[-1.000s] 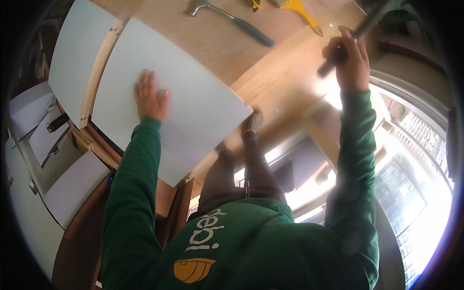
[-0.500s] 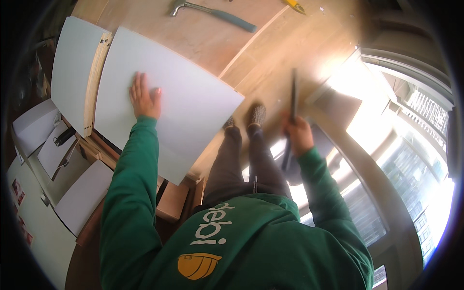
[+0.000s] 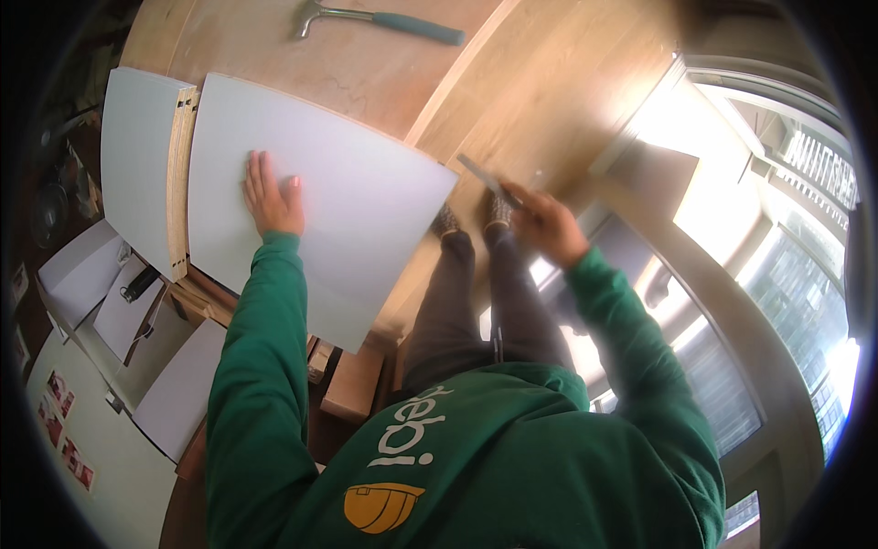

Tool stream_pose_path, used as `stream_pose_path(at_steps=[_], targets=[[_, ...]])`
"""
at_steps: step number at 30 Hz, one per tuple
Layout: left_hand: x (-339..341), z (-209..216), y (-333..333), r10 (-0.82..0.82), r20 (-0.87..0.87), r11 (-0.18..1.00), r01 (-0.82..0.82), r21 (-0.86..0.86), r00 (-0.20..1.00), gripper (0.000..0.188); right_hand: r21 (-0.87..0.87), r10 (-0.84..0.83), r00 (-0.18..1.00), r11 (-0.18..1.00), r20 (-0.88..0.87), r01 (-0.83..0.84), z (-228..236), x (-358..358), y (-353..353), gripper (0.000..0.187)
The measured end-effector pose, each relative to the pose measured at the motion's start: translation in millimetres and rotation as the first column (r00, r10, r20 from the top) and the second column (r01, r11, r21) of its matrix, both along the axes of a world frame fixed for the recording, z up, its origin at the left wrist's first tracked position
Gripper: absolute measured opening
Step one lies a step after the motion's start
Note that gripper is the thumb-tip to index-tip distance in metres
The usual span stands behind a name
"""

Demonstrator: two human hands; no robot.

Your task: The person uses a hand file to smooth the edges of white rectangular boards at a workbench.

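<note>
My left hand (image 3: 271,197) lies flat, fingers spread, palm down on the large white panel (image 3: 352,197), near its left half; it presses but grips nothing. The panel rests on the wooden floor (image 3: 567,82), its long axis running from upper left to lower right, its right corner pointing toward my shoes. My right hand (image 3: 549,224) is closed around a thin, flat metal tool (image 3: 480,171), blade-like and dull grey; I cannot tell exactly what kind. The tool's long axis slopes up and to the left from the fist, and its free tip sits just beside the panel's right corner, apart from it as far as I can judge. The right hand is thus the nearer one to that corner; the left is well apart, holding the board down. A second white panel (image 3: 135,174) lies to the left, its bare plywood edge (image 3: 180,183) alongside the first. A hammer (image 3: 380,18) with a green handle lies on the floor beyond, out of reach of either hand.
</note>
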State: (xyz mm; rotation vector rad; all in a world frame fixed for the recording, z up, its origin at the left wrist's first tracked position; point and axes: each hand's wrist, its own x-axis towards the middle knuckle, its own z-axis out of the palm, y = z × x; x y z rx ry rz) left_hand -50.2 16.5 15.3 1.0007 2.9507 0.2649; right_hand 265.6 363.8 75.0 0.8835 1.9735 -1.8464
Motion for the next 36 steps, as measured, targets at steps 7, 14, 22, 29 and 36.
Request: stream_pose_path(at_steps=[7, 14, 22, 29, 36], targets=[[0, 2, 1, 0.011, 0.008, 1.000, -0.011, 0.002, 1.000, 0.068, -0.044, 0.114, 0.993, 0.993, 0.021, -0.113, -11, -2, 5, 0.043], [-2, 1, -2, 0.002, 0.008, 1.000, -0.002, 0.015, 1.000, 0.068, 0.155, 0.184, 0.978, 0.974, -0.101, -0.167, -11, -3, -1, 0.041], [-3, 1, -2, 0.000, 0.014, 1.000, -0.001, 0.026, 1.000, 0.069, 0.245, 0.222, 0.969, 0.951, -0.109, -0.190, -27, -26, -11, 0.040], [-3, -1, -2, 0.006, 0.018, 1.000, -0.007, 0.023, 1.000, 0.072, 0.133, 0.128, 0.990, 0.984, -0.065, -0.119, -36, -29, -7, 0.041], [-4, 2, -5, 0.004, 0.001, 1.000, -0.004, 0.008, 1.000, 0.072, 0.160, 0.212, 0.976, 0.966, -0.045, -0.202, -18, -26, -11, 0.042]])
